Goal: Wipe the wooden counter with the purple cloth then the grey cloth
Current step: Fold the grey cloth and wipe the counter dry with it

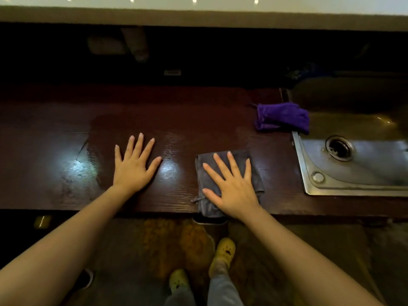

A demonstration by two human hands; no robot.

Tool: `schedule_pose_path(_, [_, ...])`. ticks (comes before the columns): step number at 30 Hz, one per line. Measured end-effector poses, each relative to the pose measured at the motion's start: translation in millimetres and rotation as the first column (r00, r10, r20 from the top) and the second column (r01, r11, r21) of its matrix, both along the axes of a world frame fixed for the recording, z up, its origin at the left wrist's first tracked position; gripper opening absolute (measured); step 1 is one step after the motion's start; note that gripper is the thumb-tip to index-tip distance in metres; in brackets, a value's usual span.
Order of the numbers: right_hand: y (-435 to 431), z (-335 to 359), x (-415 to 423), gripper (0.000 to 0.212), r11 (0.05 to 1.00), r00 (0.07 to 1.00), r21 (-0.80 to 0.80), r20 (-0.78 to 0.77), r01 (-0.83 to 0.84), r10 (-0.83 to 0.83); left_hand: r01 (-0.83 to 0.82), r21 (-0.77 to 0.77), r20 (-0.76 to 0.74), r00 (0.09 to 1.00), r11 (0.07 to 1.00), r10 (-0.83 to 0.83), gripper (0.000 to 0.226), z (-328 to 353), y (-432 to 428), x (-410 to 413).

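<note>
dark reddish-brown wooden surface (176, 120) running left to right, wood grain catching bright glare patches near the front edge. right hand (231, 184) laid flat, palm down, fingers spread, on a folded square grey cloth (207, 173) at the near edge of the surface, the cloth's lower corner hanging slightly over the front lip; no grip closed on it, only pressing from above. left hand (132, 166) resting flat on bare wood to the left of the grey cloth, well apart from it, fingers fanned wide, holding nothing. crumpled purple cloth (280, 117) lying farther back and to the right, its right edge draped over the rim of a stainless steel sink (309, 173), untouched by either hand. round drain (339, 147) visible in the sink basin, with a small round fitting on the sink's front rim. faint duller patch on the wood around and beyond the left hand, its outline visible on the left side. below the surface edge, yellow perforated clogs (223, 252) and grey trouser legs on a dim floor. background beyond the surface too dark to make out.
</note>
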State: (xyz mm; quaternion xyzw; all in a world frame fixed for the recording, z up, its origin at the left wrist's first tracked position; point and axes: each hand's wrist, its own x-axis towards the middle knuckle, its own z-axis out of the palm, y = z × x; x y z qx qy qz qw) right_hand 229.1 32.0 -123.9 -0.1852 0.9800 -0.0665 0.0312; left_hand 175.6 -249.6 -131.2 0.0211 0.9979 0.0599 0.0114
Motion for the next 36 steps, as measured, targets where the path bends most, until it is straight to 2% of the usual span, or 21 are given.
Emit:
schedule_pose_path(9, [-6.1, 1.8, -98.5, 0.065, 0.994, 0.993, -0.017, 0.023, 0.112, -0.112, 0.003, 0.009, -0.01, 1.0, 1.0, -0.003, 0.066, -1.0, -0.8, -0.5])
schedule_pose_path(21, [-16.6, 1.5, -217.6, 0.064, 0.995, 0.995, -0.013, 0.019, 0.1, -0.1, 0.004, -0.004, -0.017, 1.0, 1.0, -0.004, 0.067, 3.0, 2.1, 0.2])
schedule_pose_path(26, [-24.6, -0.2, -240.9, 0.065, 0.994, 0.994, -0.006, 0.024, 0.111, -0.111, -0.007, -0.024, -0.004, 1.0, 1.0, 0.007, 0.066, 3.3, 3.6, 0.6])
schedule_pose_path(33, [-61.9, 0.6, -242.3, 0.068, 0.97, 0.971, -0.03, 0.036, 0.239, -0.238, -0.007, -0.021, -0.015, 1.0, 1.0, 0.007, 0.066, 2.3, 3.7, -0.7])
schedule_pose_path(36, [-83.2, 1.9, -239.5, 0.07, 0.971, 0.971, -0.022, 0.032, 0.238, -0.237, -0.011, -0.018, -0.018, 1.0, 1.0, 0.011, 0.065, 1.1, 3.2, -0.4])
